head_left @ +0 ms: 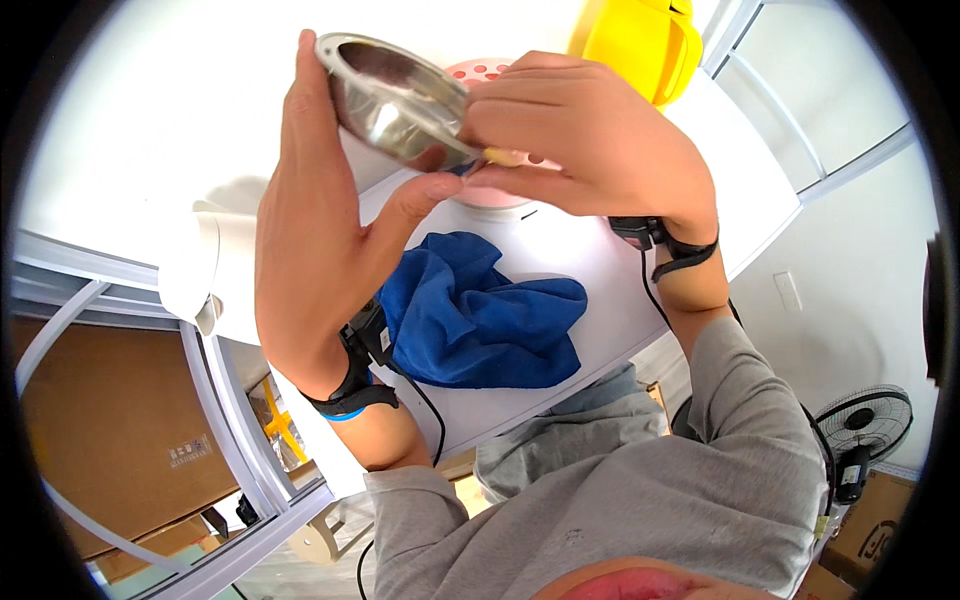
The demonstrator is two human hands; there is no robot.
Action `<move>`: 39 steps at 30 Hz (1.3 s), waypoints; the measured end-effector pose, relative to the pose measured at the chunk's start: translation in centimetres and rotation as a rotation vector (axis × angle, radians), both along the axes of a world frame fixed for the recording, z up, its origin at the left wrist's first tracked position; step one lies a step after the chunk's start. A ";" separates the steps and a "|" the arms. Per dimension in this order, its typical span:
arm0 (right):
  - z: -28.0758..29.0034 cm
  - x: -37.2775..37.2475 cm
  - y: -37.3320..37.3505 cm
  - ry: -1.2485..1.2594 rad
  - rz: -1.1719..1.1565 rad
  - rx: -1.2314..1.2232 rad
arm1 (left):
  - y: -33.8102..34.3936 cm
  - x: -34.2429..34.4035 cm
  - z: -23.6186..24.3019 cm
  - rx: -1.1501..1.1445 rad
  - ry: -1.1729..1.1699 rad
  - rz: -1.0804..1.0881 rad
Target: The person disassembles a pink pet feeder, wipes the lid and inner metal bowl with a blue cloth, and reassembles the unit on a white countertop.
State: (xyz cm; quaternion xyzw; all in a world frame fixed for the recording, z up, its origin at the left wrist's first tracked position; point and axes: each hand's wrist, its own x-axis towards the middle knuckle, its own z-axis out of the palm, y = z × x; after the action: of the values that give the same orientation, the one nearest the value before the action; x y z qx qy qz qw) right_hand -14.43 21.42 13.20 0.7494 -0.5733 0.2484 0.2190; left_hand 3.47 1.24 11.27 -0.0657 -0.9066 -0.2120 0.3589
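Observation:
My left hand (320, 230) holds a shiny steel bowl (395, 100) tilted on its side above the white table (600, 270), fingers along its rim and thumb under it. My right hand (590, 135) presses a small yellow piece, perhaps a sponge (503, 157), against the bowl's outer wall. Both wrists wear black straps with cables. A crumpled blue cloth (480, 315) lies on the table below my hands. A pink perforated dish (490, 80) sits partly hidden behind the bowl and my right hand.
A yellow pitcher (640, 45) stands at the back of the table. A white roll (195, 265) lies at the table's left edge. A cardboard box (110, 420) sits behind a metal frame at left. A floor fan (865, 430) stands at lower right.

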 end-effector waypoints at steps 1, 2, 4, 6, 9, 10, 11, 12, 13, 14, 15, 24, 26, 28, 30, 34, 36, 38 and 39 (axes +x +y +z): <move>0.6 0.1 0.6 0.007 -0.044 0.015 | 0.2 -0.1 0.0 -0.012 0.004 0.004; 0.8 0.0 1.4 0.013 -0.095 0.033 | 0.4 -0.2 0.0 -0.019 -0.029 0.014; 1.7 -0.7 4.0 0.016 -0.199 0.024 | 0.8 -0.5 0.1 -0.025 -0.090 0.023; 1.5 -2.0 6.7 0.089 -0.322 -0.085 | 1.2 -0.3 -0.2 -0.026 -0.220 0.042; 1.1 -2.5 9.7 0.086 -0.613 0.014 | 1.3 -0.7 -1.4 -0.090 -0.371 0.052; 0.8 -2.6 10.5 0.045 -0.671 0.096 | 1.1 -0.8 -2.2 -0.088 -0.386 0.037; 0.2 -2.8 11.4 0.006 -0.736 0.176 | 1.0 -1.1 -3.0 -0.088 -0.399 0.016; -0.6 -2.9 12.1 -0.034 -0.798 0.254 | 1.0 -1.2 -3.6 -0.091 -0.411 -0.002; -1.9 -3.2 12.7 -0.061 -0.841 0.315 | 1.2 -1.2 -3.8 -0.099 -0.416 0.002; -2.3 -2.8 12.6 -0.137 -0.873 0.408 | 1.2 -1.0 -4.1 -0.109 -0.423 0.012; -3.2 -2.8 12.8 -0.197 -0.839 0.442 | 1.3 -0.9 -4.2 -0.123 -0.430 0.015; -8.0 -3.2 11.7 -0.303 -0.885 0.702 | 1.4 -1.0 -3.8 -0.119 -0.458 0.001; -8.8 -3.8 11.6 -0.286 -0.836 0.702 | 1.2 -1.0 -3.7 -0.106 -0.475 -0.011; -9.2 -4.3 11.5 -0.266 -0.801 0.710 | 1.2 -1.1 -3.4 -0.092 -0.507 -0.017; -9.4 -4.7 11.5 -0.242 -0.777 0.725 | 1.3 -1.1 -3.0 -0.076 -0.552 -0.014; -9.1 -5.8 11.8 -0.339 -0.716 0.804 | 0.3 -1.2 -3.4 -0.063 -0.531 -0.062; -8.1 -6.1 11.8 -0.403 -0.671 0.851 | -0.9 -1.3 -4.1 -0.042 -0.531 -0.086; -6.3 -6.2 11.1 -0.503 -0.691 0.766 | -1.5 -1.4 -4.5 -0.044 -0.527 -0.036; -5.8 -6.2 10.7 -0.553 -0.700 0.722 | -1.8 -1.5 -4.7 -0.045 -0.525 -0.010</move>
State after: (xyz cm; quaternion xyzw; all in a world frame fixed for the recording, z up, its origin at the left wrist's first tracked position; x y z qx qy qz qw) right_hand -20.64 32.09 7.42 0.4495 -0.8717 0.1362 -0.1398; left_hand 2.01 -0.56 6.60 -0.0208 -0.9728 -0.2032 0.1090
